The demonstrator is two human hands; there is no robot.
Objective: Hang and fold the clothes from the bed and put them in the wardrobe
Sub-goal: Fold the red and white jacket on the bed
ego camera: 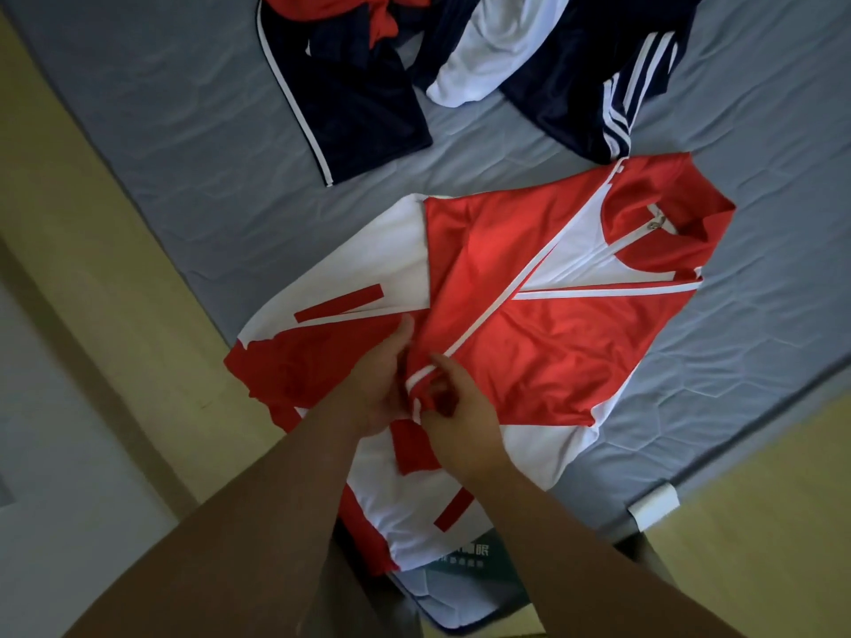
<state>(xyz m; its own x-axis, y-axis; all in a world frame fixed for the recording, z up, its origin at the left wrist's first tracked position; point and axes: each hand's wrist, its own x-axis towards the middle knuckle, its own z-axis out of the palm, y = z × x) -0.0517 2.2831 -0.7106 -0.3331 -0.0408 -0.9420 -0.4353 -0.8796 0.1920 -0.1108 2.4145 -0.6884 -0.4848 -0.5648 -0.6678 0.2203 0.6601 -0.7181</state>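
A red and white zip jacket [529, 324] lies flat on the grey mattress [161, 108], collar to the upper right, both sleeves folded across its front, its hem hanging over the near corner of the bed. My left hand [377, 379] and my right hand [460, 407] meet at the lower middle of the jacket. Both pinch the red sleeve cuffs with their white trim. Further back lie a navy garment with a white side stripe [350, 99], a navy piece with three white stripes [608, 85], a white garment [483, 57] and some red cloth [350, 11].
The mattress corner points toward me, with a white tag [654, 504] on its right edge. A yellowish floor [110, 250] runs along the left side of the bed. A green label with white characters [465, 554] shows below the jacket hem.
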